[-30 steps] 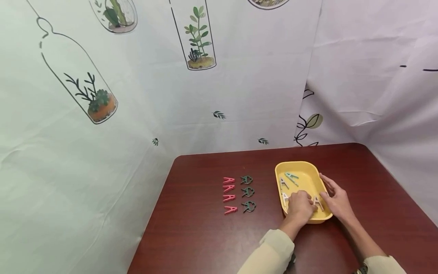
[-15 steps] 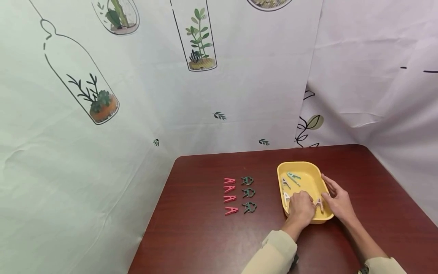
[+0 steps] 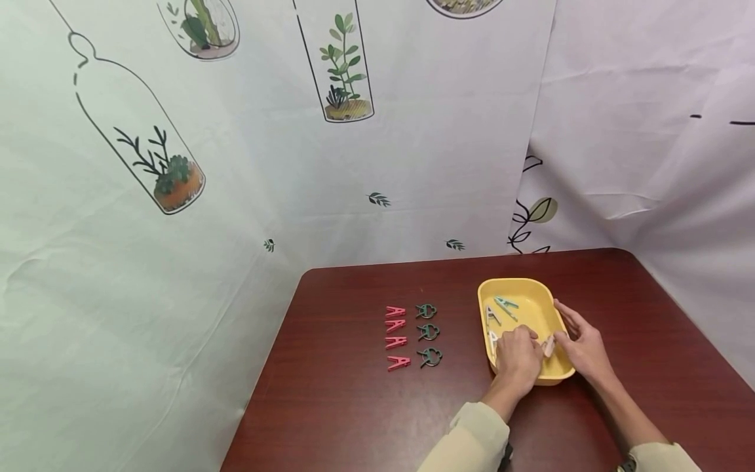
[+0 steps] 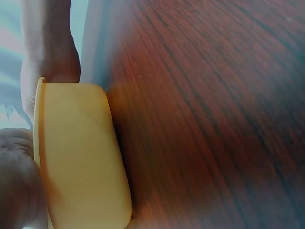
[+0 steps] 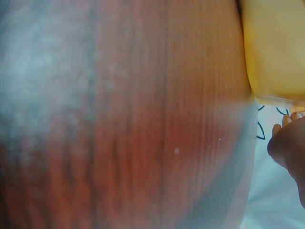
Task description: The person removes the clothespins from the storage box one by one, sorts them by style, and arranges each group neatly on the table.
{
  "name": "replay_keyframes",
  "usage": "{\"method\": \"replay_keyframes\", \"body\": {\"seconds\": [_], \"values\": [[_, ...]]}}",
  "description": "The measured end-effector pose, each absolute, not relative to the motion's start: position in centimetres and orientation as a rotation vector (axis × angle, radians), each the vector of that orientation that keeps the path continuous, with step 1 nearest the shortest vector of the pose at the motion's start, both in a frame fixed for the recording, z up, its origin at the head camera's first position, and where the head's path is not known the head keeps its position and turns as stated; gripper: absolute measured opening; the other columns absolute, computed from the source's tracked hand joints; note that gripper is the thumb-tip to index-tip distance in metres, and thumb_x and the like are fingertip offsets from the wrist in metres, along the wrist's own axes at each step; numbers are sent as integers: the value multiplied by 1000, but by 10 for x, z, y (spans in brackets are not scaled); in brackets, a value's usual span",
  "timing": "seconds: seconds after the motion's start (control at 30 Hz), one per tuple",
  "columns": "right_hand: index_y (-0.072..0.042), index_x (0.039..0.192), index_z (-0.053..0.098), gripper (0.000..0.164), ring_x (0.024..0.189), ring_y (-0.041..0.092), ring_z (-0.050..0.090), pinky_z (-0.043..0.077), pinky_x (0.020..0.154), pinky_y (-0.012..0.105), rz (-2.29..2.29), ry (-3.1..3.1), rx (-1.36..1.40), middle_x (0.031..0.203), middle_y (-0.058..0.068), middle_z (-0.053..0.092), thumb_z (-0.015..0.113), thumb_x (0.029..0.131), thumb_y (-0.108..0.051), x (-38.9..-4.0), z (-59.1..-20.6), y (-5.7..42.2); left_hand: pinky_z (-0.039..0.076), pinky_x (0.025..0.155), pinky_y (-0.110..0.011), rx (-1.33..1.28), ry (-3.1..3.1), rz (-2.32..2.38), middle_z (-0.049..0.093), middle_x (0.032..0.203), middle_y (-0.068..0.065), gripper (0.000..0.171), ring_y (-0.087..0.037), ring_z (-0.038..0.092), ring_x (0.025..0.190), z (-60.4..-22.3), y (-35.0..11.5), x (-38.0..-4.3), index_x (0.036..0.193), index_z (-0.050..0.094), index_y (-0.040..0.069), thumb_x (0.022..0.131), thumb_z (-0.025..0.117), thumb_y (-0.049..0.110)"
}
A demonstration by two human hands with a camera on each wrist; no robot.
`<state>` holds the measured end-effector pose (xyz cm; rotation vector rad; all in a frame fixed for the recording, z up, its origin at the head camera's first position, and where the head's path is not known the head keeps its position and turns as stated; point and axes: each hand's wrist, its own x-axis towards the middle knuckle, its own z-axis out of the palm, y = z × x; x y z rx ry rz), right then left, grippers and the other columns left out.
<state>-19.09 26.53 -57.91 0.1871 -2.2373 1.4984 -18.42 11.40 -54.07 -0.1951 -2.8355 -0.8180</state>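
Observation:
In the head view my left hand [image 3: 519, 357] reaches down into a yellow tray [image 3: 535, 286]. Its fingertips, partly hidden behind the hand, pinch a pale pink clothespin [image 3: 549, 345], which stands tilted near the right wall. My right hand [image 3: 584, 346] grips the tray's right rim, with the thumb at the rim and the fingers along the outside. Still lying in the tray are a teal clothespin [image 3: 506, 307], a greyish clothespin [image 3: 492, 316] and a white clothespin [image 3: 493, 341], partly covered by the left hand. The left wrist view shows the tray's outer wall [image 4: 81, 152].
Left of the tray, red clothespins [image 3: 396, 342] lie in a column on the dark wooden table [image 3: 330, 406]. Beside them runs a second column of dark green clips [image 3: 429, 332]. A white plant-print cloth [image 3: 436, 164] hangs behind the table.
The pale pink clothespin has turned from lying flat to standing tilted at my left fingertips. The tray appears slightly further right than a second ago; the right hand stays at its rim.

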Motion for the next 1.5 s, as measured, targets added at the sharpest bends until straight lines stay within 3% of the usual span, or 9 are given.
{"method": "replay_keyframes", "body": {"seconds": [0.53,0.83,0.93,1.13,1.37,1.5], "values": [[12,151,49,59,131,-16,45,40,98,3,1529,-2173,261,155,20,51,60,93,17,-188,-577,265,46,64,-6,-275,-2506,-1151,76,85,18,16,15,62,71,-542,111,-186,101,80,21,89,87,14],[14,149,49,58,129,-16,47,40,98,4,1545,-2159,297,155,13,53,60,92,20,-191,-579,263,49,66,-4,-373,-2321,-1453,79,86,11,11,16,63,73,-531,100,-191,100,82,12,90,83,6],[14,149,50,59,128,-16,48,41,96,4,1531,-2168,289,154,18,52,62,92,20,-191,-579,264,50,66,-5,-373,-2306,-1508,79,86,10,11,17,63,72,-522,92,-196,100,82,11,90,83,5],[10,151,50,60,127,-17,47,42,93,3,1496,-2203,257,153,28,50,62,93,18,-190,-578,264,48,87,-9,-413,-2343,-1432,79,93,16,15,16,66,77,-507,66,-215,107,82,17,92,83,13],[10,151,50,58,126,-20,44,40,94,2,1503,-2223,235,155,25,49,62,95,15,-188,-577,264,56,77,-12,-516,-2313,-1559,81,101,5,16,9,68,85,-504,17,-243,112,81,10,96,79,8],[10,152,49,58,126,-19,44,41,93,2,1504,-2230,220,155,25,49,62,95,14,-188,-578,265,60,81,-22,-525,-2272,-1598,81,104,1,16,0,71,89,-505,-16,-257,114,80,9,98,77,7]]}}
